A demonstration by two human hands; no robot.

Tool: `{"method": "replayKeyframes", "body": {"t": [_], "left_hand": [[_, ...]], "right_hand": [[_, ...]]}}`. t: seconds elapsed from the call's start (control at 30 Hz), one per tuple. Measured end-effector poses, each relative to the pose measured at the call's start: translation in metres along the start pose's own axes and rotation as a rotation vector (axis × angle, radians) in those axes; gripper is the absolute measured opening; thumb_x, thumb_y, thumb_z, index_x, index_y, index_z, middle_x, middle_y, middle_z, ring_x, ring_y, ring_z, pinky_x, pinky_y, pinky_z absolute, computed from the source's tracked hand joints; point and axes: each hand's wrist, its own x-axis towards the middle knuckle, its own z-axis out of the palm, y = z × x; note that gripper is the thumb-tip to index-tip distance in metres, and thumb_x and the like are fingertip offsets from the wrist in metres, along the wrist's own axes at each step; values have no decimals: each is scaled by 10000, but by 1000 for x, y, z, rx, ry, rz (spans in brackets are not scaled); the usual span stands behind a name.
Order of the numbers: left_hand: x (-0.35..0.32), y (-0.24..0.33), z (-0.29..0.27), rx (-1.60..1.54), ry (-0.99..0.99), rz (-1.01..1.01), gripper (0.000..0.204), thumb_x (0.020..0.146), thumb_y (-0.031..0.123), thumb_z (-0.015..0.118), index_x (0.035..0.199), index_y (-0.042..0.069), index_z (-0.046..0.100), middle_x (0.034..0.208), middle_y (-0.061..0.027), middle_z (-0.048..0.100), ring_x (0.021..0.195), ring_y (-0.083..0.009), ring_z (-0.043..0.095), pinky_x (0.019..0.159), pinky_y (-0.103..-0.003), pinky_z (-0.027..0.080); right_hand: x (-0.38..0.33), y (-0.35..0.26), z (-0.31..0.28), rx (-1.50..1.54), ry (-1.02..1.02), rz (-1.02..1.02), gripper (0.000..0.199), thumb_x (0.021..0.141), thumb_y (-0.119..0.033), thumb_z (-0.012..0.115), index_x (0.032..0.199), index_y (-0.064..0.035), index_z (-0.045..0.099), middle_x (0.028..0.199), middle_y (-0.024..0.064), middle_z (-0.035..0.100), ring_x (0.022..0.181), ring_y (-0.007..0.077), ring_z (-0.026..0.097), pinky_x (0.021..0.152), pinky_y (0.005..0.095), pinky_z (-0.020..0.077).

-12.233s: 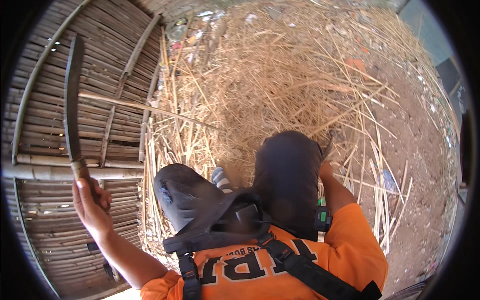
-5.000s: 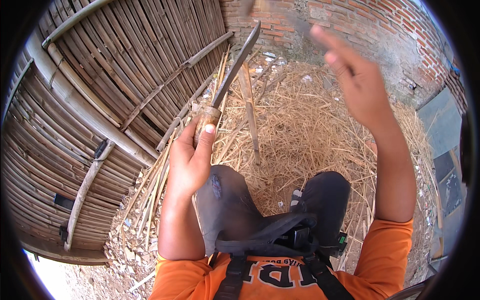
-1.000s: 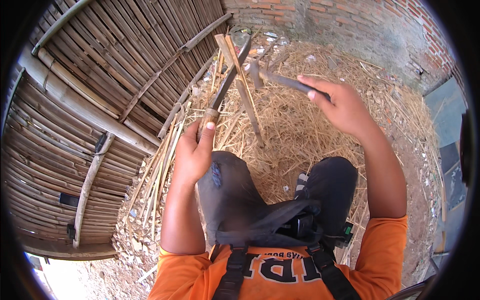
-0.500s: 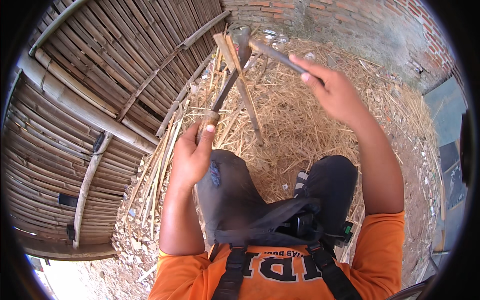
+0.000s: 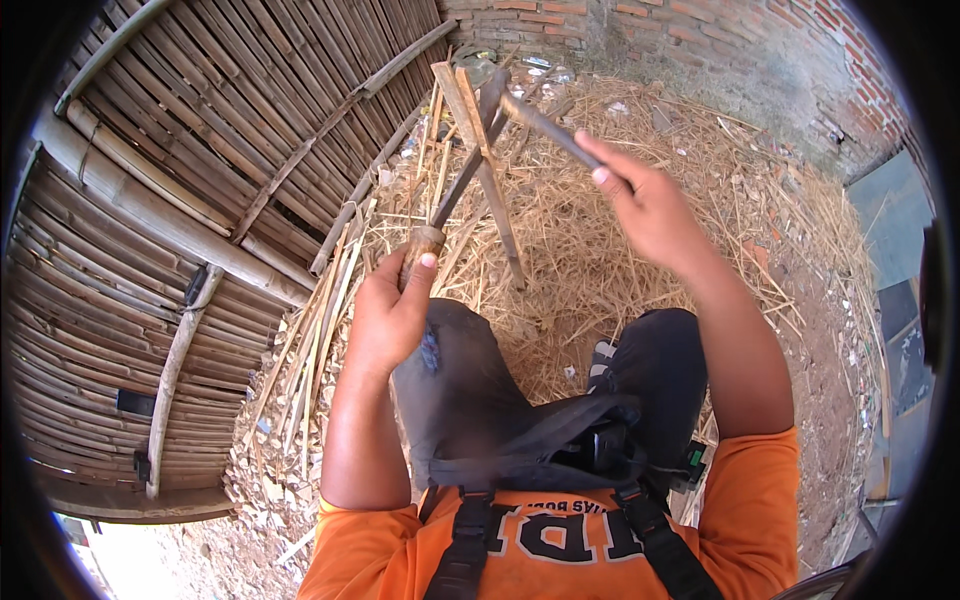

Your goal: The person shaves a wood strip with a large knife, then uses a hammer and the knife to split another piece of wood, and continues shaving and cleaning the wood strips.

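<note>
My left fingers [image 5: 417, 281] clasp a dark steel machete [image 5: 456, 188], right fingers [image 5: 617, 159] a dark-handled hammer [image 5: 551, 130]; beyond, a tan bamboo strip [image 5: 499, 212] gapes, split-topped.

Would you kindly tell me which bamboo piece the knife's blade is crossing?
The piece ahead of the knees, with its upper end split in two; the loose strips beside the slatted wall lie apart from the blade.

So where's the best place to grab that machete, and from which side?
Probably by its wooden handle, coming from the near side, as the left hand does: the handle points back toward the person, while the blade slants away, crossing the split stick.
</note>
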Motion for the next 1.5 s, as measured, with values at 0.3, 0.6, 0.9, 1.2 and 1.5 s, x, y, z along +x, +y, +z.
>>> {"method": "replayKeyframes", "body": {"t": [0.3, 0.6, 0.9, 1.2, 1.5], "left_hand": [[2, -19, 7, 42, 40, 5, 573, 1022, 375, 606, 1338, -101, 576, 976, -223, 731, 954, -249, 691, 901, -363, 514], [8, -26, 3, 39, -53, -47, 577, 1018, 384, 614, 1339, -93, 576, 930, -174, 722, 906, -207, 665, 874, -342, 513], [8, -29, 7, 58, -52, -79, 525, 1024, 392, 601, 1280, -66, 624, 805, -100, 667, 805, -170, 618, 785, -335, 504], [11, -42, 16, 159, -136, -62, 525, 1001, 449, 591, 1247, -10, 659, 806, -164, 681, 781, -265, 654, 776, -379, 512], [23, -52, 19, 131, -87, -121, 505, 1006, 416, 600, 1243, -26, 661, 866, -178, 703, 847, -261, 672, 817, -380, 514]], "right_hand": [[6, -28, -21, 123, 272, -89, 411, 1081, -329, 495, 1475, -230, 551, 738, -36, 581, 506, 60, 408, 485, 244, 389], [-19, 7, 14, -106, -60, 2, 392, 1070, -322, 516, 1454, -271, 576, 759, 3, 654, 512, 74, 452, 515, 262, 423], [-3, -28, -14, 179, 252, -28, 414, 1076, -304, 520, 1487, -256, 542, 903, -12, 677, 586, 47, 471, 561, 262, 423], [-27, 28, 25, -65, -208, 212, 402, 1058, -313, 542, 1459, -292, 562, 672, 41, 599, 547, 100, 508, 555, 305, 450], [-17, 4, 10, 169, 163, 105, 417, 1078, -270, 506, 1494, -286, 525, 761, -10, 627, 565, 84, 502, 554, 280, 434]]}}
